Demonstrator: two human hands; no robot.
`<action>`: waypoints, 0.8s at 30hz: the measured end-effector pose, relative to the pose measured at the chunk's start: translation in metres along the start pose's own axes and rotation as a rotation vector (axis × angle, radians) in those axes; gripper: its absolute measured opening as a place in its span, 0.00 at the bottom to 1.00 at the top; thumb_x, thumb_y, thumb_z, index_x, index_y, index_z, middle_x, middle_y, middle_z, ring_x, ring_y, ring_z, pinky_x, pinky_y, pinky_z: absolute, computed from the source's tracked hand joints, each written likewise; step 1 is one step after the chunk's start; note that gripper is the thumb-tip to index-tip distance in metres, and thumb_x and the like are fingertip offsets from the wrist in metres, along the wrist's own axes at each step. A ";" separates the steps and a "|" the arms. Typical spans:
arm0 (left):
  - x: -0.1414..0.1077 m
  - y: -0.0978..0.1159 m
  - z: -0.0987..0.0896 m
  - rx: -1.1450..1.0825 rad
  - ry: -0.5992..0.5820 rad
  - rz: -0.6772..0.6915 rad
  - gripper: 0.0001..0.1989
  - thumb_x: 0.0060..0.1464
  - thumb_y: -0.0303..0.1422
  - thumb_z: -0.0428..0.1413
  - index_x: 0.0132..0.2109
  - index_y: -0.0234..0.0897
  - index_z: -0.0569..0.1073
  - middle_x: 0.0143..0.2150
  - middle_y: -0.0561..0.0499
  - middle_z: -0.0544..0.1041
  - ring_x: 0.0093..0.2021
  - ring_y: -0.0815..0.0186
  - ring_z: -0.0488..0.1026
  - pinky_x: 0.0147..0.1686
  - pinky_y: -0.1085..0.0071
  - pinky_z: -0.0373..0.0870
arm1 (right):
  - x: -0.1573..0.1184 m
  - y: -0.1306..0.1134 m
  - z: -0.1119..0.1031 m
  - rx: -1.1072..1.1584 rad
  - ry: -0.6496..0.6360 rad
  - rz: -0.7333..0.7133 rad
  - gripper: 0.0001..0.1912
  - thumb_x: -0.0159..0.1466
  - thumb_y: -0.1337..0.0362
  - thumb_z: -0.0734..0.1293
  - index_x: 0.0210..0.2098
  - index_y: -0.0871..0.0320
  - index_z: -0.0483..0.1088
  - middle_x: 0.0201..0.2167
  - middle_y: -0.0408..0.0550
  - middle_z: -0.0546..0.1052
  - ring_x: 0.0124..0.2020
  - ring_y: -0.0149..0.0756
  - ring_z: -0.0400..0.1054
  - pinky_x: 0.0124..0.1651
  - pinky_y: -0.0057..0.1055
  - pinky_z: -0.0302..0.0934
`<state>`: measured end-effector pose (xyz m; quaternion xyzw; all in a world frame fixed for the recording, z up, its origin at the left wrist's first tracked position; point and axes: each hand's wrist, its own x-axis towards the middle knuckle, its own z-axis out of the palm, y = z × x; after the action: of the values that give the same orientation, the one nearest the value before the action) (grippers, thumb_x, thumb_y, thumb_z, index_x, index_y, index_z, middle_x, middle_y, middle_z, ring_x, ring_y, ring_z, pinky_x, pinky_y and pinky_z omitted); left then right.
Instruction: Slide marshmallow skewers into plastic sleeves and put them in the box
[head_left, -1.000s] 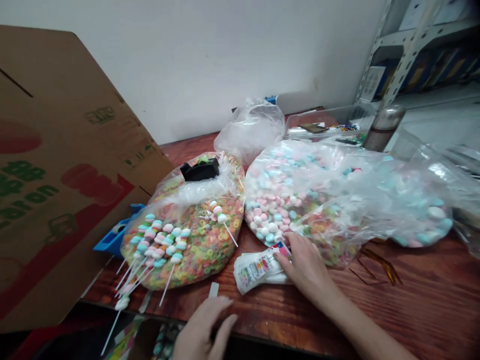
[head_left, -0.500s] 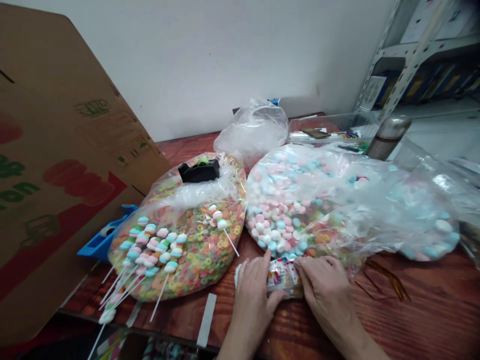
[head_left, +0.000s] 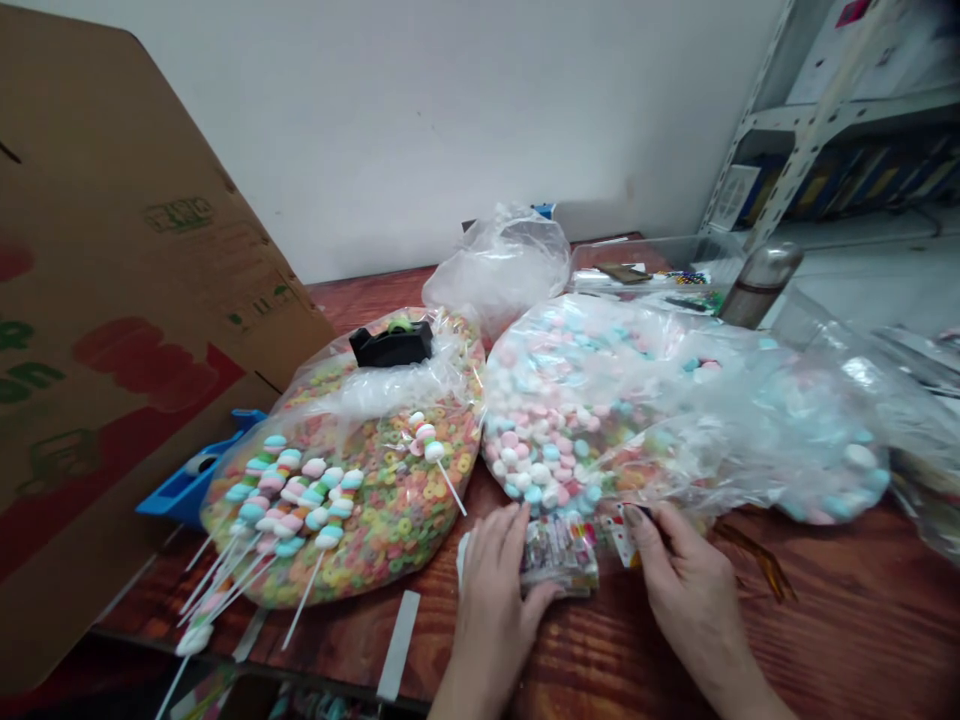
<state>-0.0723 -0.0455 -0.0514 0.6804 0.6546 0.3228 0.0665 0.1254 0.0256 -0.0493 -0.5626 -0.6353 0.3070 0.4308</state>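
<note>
My left hand lies over a small stack of clear printed plastic bags, fingers across its left end and thumb along the near edge. To the right, my right hand pinches the corner of one thin clear bag with a red, white and dark print between thumb and forefinger. This bag's corner is lifted off to the side of the stack. How far its clear part reaches back over the stack is hard to see. Beyond my hands lies a large bag of pastel marshmallows.
Marshmallow sticks lie on a big bag of ring cereal, along with a black tape dispenser. A blue dispenser sits by the cardboard box. A bottle and a clear tray stand behind.
My right hand has moved right, away from the stack, drawing the printed bag corner with it. My left hand stays on the stack. The view has shifted slightly.
</note>
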 end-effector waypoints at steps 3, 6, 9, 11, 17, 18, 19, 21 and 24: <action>-0.014 0.032 0.015 -0.308 0.186 0.032 0.21 0.51 0.25 0.63 0.51 0.47 0.77 0.46 0.44 0.81 0.49 0.53 0.75 0.52 0.55 0.69 | 0.003 0.000 -0.016 0.195 0.045 0.221 0.16 0.65 0.49 0.63 0.37 0.56 0.72 0.28 0.43 0.75 0.29 0.35 0.67 0.32 0.27 0.60; -0.019 0.068 0.039 -0.976 -0.151 -0.255 0.08 0.49 0.36 0.66 0.38 0.43 0.82 0.31 0.46 0.80 0.31 0.62 0.76 0.32 0.68 0.72 | 0.006 0.002 -0.019 0.422 0.046 0.314 0.18 0.63 0.49 0.66 0.39 0.57 0.73 0.28 0.42 0.75 0.28 0.35 0.66 0.31 0.26 0.62; -0.004 0.089 0.057 -1.551 -0.364 -0.803 0.23 0.40 0.45 0.70 0.41 0.35 0.80 0.35 0.43 0.80 0.29 0.65 0.76 0.28 0.72 0.71 | 0.006 0.006 -0.016 0.558 0.003 0.396 0.18 0.62 0.48 0.67 0.36 0.58 0.73 0.26 0.42 0.75 0.26 0.34 0.66 0.28 0.26 0.62; 0.009 0.092 0.062 -1.699 -0.312 -1.003 0.23 0.41 0.46 0.69 0.39 0.32 0.78 0.35 0.44 0.79 0.28 0.68 0.75 0.27 0.74 0.72 | 0.007 0.011 -0.017 0.586 -0.038 0.397 0.18 0.62 0.48 0.67 0.36 0.58 0.74 0.26 0.43 0.76 0.27 0.35 0.68 0.30 0.27 0.64; 0.023 0.091 0.055 -1.647 -0.094 -1.205 0.17 0.47 0.39 0.67 0.39 0.33 0.74 0.32 0.49 0.78 0.23 0.72 0.72 0.21 0.76 0.71 | 0.009 0.022 -0.025 0.140 -0.096 0.137 0.21 0.68 0.53 0.60 0.50 0.59 0.75 0.47 0.54 0.79 0.48 0.46 0.73 0.51 0.40 0.67; 0.022 0.091 0.053 -1.653 -0.097 -1.212 0.17 0.48 0.39 0.66 0.41 0.33 0.74 0.35 0.47 0.79 0.23 0.71 0.73 0.22 0.76 0.72 | 0.010 0.023 -0.025 0.028 -0.058 0.052 0.21 0.68 0.54 0.58 0.52 0.58 0.74 0.53 0.54 0.77 0.53 0.47 0.70 0.56 0.43 0.64; 0.022 0.090 0.051 -1.670 -0.128 -1.220 0.18 0.50 0.39 0.65 0.43 0.32 0.74 0.38 0.44 0.80 0.24 0.70 0.75 0.24 0.75 0.73 | 0.010 0.024 -0.025 -0.071 -0.017 -0.038 0.21 0.69 0.57 0.58 0.54 0.57 0.73 0.57 0.55 0.73 0.58 0.48 0.67 0.59 0.46 0.62; 0.020 0.088 0.045 -1.723 -0.301 -1.240 0.20 0.52 0.42 0.62 0.46 0.30 0.74 0.43 0.38 0.80 0.26 0.66 0.77 0.26 0.72 0.74 | 0.010 0.024 -0.026 -0.206 0.070 -0.190 0.20 0.69 0.60 0.57 0.57 0.55 0.71 0.62 0.54 0.68 0.61 0.48 0.63 0.61 0.49 0.59; 0.017 0.088 0.039 -1.777 -0.721 -1.197 0.28 0.54 0.50 0.57 0.48 0.25 0.75 0.45 0.33 0.79 0.30 0.60 0.80 0.29 0.70 0.73 | 0.007 0.020 -0.034 -0.157 0.155 -0.250 0.19 0.69 0.62 0.59 0.56 0.53 0.71 0.59 0.53 0.71 0.59 0.46 0.65 0.61 0.47 0.59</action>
<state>0.0221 -0.0289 -0.0310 0.0226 0.3563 0.3749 0.8556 0.1650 0.0329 -0.0500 -0.5333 -0.6871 0.1559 0.4682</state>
